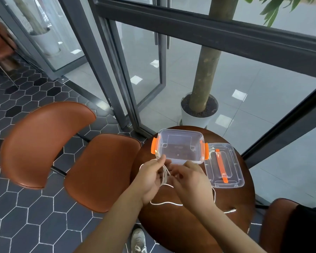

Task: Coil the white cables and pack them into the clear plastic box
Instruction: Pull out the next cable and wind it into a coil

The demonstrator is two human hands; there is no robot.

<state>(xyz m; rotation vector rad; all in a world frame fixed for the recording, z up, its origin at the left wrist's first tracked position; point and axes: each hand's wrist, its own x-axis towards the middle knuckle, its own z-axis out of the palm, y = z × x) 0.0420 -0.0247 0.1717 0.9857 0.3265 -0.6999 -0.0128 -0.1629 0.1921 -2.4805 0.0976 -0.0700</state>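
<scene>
Left hand [150, 179] grips looped white cable [165, 173]; right hand [191, 181] curled at loops, grip unclear. Clear box [181, 132] open at table's [171, 227] far edge.

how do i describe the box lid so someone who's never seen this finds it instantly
On the round dark wooden table, two clear plastic pieces lie side by side. The lid is the shallower one on the right of the open box. The box has orange clips at both ends; the lid has one orange strip along its middle.

cable [164, 203] partly hidden under right hand [192, 181], chair [275, 225] cut off btm-R
</scene>
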